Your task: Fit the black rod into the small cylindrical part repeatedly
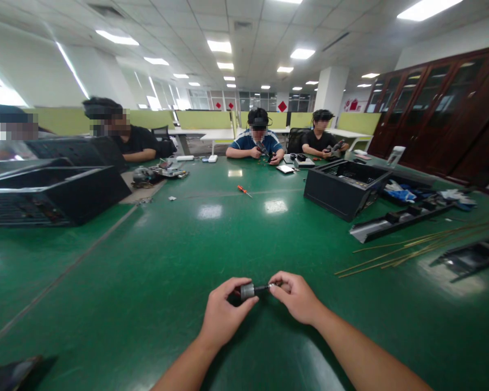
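My left hand [224, 309] is closed round a small grey metal cylinder [248, 290], held just above the green table [146, 282]. A thin dark shaft [264, 288] sticks out of the cylinder to the right. My right hand [295, 296] pinches the far end of that shaft with thumb and fingertips. Both hands meet near the table's front edge, in the middle of the view.
An open black computer case [342, 187] stands at the right, with black panels [395, 222] and thin yellow rods [415, 247] beside it. Another black case [49, 195] sits at the left. A red-handled screwdriver [243, 190] lies mid-table. Several people work at the far side.
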The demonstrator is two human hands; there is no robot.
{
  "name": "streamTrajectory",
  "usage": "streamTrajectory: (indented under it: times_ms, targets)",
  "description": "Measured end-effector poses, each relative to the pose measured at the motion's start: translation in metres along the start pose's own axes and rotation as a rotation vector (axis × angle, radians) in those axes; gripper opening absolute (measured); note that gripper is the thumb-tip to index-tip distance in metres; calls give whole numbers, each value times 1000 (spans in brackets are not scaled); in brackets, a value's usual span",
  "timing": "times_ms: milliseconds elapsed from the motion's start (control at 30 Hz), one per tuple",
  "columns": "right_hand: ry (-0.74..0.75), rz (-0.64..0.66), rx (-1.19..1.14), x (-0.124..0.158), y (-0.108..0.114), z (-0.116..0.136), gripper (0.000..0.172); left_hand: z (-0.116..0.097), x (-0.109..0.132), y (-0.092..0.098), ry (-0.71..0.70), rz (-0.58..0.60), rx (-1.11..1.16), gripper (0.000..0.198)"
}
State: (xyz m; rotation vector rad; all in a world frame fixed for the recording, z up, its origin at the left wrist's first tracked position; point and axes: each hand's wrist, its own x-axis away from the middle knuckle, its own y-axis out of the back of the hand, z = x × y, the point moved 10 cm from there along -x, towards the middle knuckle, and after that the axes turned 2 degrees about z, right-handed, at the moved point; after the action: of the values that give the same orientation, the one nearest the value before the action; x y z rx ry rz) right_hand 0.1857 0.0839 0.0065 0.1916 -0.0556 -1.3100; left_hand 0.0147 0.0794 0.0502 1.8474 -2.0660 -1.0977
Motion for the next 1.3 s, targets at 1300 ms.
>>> streamTrajectory:
  times_ms: [1300]
  targets:
    - [-18, -125, -382, -14, 44, -26, 39, 34, -9, -8, 243, 22, 358, 39]
